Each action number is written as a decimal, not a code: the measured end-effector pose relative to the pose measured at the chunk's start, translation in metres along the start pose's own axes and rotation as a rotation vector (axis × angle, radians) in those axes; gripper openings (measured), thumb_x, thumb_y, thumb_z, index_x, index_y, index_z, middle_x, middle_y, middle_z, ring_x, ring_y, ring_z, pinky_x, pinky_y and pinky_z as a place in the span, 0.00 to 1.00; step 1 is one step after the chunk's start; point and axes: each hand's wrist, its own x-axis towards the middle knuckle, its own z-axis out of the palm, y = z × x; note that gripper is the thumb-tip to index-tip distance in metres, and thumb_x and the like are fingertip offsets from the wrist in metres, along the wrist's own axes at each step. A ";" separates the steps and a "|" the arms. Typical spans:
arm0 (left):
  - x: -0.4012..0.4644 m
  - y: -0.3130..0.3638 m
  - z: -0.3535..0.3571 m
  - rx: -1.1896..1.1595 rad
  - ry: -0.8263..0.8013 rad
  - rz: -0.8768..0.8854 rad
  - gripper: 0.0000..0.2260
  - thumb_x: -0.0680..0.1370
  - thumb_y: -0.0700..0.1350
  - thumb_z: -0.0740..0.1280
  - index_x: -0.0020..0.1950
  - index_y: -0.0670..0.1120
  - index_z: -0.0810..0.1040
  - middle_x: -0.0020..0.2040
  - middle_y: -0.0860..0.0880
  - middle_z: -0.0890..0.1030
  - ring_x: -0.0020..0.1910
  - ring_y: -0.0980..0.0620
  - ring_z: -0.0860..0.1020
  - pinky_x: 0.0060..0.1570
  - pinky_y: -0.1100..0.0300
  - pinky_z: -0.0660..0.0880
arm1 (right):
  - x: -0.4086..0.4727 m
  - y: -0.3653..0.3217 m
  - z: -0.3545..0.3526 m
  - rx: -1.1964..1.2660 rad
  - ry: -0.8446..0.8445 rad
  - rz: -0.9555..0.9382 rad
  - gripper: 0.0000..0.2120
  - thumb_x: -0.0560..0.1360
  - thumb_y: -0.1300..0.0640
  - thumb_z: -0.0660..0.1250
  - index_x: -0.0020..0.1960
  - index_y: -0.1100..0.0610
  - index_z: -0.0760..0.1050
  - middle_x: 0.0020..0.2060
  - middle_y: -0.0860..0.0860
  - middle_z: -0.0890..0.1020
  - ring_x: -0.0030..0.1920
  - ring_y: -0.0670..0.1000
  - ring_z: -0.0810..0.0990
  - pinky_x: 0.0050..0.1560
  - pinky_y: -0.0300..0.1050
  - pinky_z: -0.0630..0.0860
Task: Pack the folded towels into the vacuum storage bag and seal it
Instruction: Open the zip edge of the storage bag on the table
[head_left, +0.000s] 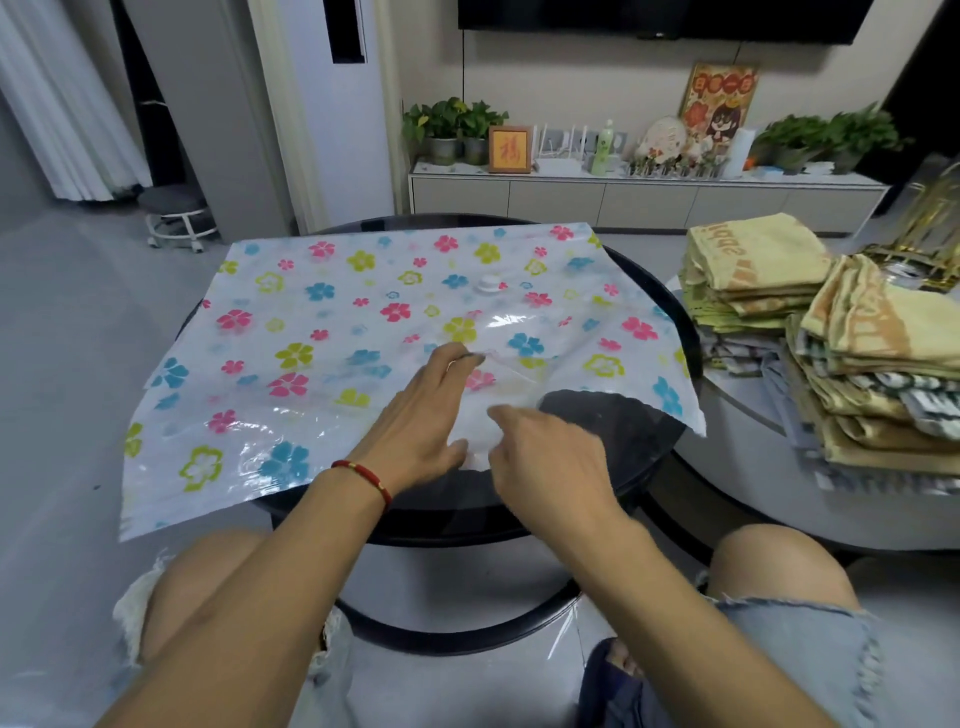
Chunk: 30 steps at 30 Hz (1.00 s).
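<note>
The vacuum storage bag (332, 322), clear plastic printed with coloured flowers, lies flat across a round black table (613, 457); its white valve (488, 283) faces up. My left hand (421, 410), with a red bracelet at the wrist, rests palm down on the bag near its front edge, fingers apart. My right hand (545, 452) is beside it, thumb and forefinger pinching the bag's near edge, which is pulled up off the table there. Two stacks of folded towels, a rear stack (753, 270) and a front stack (878, 374), stand to the right, apart from both hands.
The towels sit on a lower grey round table (748, 488) against the black one. My knees are under the table's front edge. A low TV cabinet (644, 200) with plants stands at the back, a wheeled stool (174, 213) at the far left.
</note>
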 end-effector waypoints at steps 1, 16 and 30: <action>-0.001 -0.002 0.000 0.002 -0.006 -0.001 0.43 0.67 0.42 0.76 0.77 0.47 0.57 0.74 0.51 0.55 0.64 0.45 0.71 0.49 0.48 0.79 | 0.010 0.005 -0.004 -0.057 0.026 -0.058 0.18 0.79 0.58 0.58 0.68 0.51 0.73 0.61 0.50 0.81 0.52 0.60 0.84 0.40 0.50 0.71; 0.002 -0.008 -0.005 0.079 0.093 -0.122 0.50 0.62 0.51 0.78 0.77 0.50 0.53 0.74 0.50 0.54 0.57 0.42 0.76 0.39 0.51 0.77 | -0.006 0.033 -0.007 0.054 -0.028 0.180 0.20 0.77 0.55 0.59 0.69 0.51 0.73 0.56 0.55 0.83 0.51 0.64 0.80 0.42 0.52 0.66; 0.001 -0.021 -0.011 -0.034 0.156 -0.251 0.56 0.58 0.57 0.80 0.77 0.49 0.50 0.74 0.50 0.52 0.64 0.40 0.71 0.50 0.42 0.80 | -0.025 0.084 -0.005 0.782 -0.028 0.648 0.34 0.78 0.51 0.59 0.82 0.43 0.52 0.31 0.49 0.86 0.28 0.50 0.85 0.41 0.47 0.79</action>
